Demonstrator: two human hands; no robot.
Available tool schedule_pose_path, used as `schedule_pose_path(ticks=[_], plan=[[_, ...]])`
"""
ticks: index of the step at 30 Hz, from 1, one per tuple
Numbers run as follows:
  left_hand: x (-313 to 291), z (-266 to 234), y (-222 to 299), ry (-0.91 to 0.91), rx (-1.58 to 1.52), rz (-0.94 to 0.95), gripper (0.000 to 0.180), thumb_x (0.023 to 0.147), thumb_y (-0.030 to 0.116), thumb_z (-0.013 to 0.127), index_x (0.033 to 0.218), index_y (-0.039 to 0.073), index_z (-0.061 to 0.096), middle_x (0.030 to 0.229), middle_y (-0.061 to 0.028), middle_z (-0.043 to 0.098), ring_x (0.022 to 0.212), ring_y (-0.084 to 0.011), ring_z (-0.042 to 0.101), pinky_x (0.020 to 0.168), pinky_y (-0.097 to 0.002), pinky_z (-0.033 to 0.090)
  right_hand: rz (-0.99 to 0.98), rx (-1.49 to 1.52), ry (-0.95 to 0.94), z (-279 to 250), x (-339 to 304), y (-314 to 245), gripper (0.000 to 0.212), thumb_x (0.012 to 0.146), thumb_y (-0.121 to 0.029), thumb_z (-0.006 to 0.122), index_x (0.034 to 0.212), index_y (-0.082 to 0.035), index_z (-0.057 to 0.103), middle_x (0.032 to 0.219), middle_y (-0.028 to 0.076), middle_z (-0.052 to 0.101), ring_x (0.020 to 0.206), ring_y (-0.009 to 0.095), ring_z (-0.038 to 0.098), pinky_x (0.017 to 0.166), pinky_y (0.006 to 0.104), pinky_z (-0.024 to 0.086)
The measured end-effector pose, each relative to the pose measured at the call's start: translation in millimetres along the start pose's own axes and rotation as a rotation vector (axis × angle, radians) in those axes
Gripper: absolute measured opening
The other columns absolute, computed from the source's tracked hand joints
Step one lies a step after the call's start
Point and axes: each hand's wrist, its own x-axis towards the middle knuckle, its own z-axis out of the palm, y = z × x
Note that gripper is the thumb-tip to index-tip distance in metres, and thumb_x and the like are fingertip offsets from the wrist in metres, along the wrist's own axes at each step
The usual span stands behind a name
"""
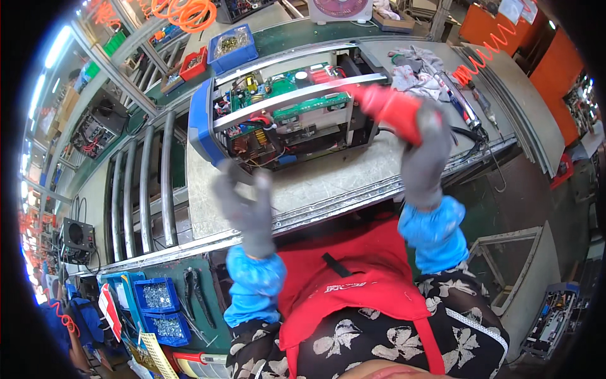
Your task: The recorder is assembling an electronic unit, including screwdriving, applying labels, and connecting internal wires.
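Note:
An open-sided machine [303, 141] with a blue end panel [203, 123] lies on the bench, its green circuit boards [312, 101] and copper coil [245, 145] exposed. A metal bar [293, 100] runs along its top. My right hand [428, 155], in a grey glove, is closed round a red, bottle-like thing [392, 108]. Its narrow tip reaches toward the bar; motion blurs it, so its exact kind is unclear. Just in front of the machine's blue end, my left hand [247, 199], also gloved in grey, has its fingers apart and holds nothing. Whether it touches the machine is unclear.
Blue bins [231, 49] and a red bin [193, 63] of small parts stand behind the machine. Rags [413, 76] and a screwdriver-like tool [464, 104] lie to the right. Metal rollers [144, 189] are at left, with blue trays of screws [158, 295] below.

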Motion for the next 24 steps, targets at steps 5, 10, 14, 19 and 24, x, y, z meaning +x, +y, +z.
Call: schedule_pose_path(ticks=[5,10,14,19,24], plan=[[-76.8,36.5,58.7,-0.841,-0.796,-0.555,0.048,0.094,0.034,0.065,0.125,-0.001,0.053,0.101,-0.0097,0.065,0.093,-0.0178,0.062,0.083,-0.0344,0.051,0.394,-0.106,-0.081,-39.1,-109.9,52.3,0.032,0.095,-0.034,0.057,0.108,-0.005,0.056,0.094,0.005,0.057,0.075,0.010,0.054,0.057,0.0246,0.045],[-113.0,44.3,57.2,-0.902,-0.797,-0.939,0.040,0.095,0.034,0.061,0.116,0.000,0.060,0.095,-0.0063,0.064,0.081,-0.0111,0.059,0.071,-0.0267,0.049,0.701,-0.205,-0.210,-81.5,-145.6,45.6,0.035,0.096,-0.037,0.056,0.108,-0.004,0.056,0.092,0.005,0.056,0.080,0.010,0.053,0.062,0.0270,0.046],[-120.8,49.6,54.3,-1.098,-0.591,-0.891,0.041,0.094,0.035,0.062,0.114,-0.001,0.064,0.090,-0.0039,0.064,0.075,-0.0087,0.055,0.066,-0.0254,0.047,0.735,-0.298,-0.454,-116.1,-139.5,50.5,0.039,0.097,-0.041,0.053,0.110,-0.004,0.056,0.089,0.003,0.057,0.078,0.010,0.054,0.056,0.0246,0.045],[-110.4,60.0,70.3,-1.239,-0.542,-0.834,0.045,0.095,0.036,0.061,0.122,0.000,0.061,0.092,-0.0033,0.064,0.077,-0.0081,0.054,0.067,-0.0251,0.046,0.955,0.000,-0.527,-139.0,-110.8,39.6,0.037,0.091,-0.036,0.055,0.110,-0.004,0.057,0.085,0.004,0.058,0.065,0.007,0.052,0.052,0.0223,0.040],[-110.3,58.3,65.1,-1.264,-0.541,-0.781,0.045,0.096,0.029,0.061,0.129,-0.002,0.057,0.102,-0.0057,0.065,0.087,-0.0103,0.057,0.077,-0.0261,0.049,0.749,-0.054,-0.235,-158.4,-45.8,49.0,0.030,0.088,-0.036,0.058,0.096,-0.007,0.057,0.068,0.000,0.054,0.054,0.007,0.050,0.047,0.0226,0.038]])
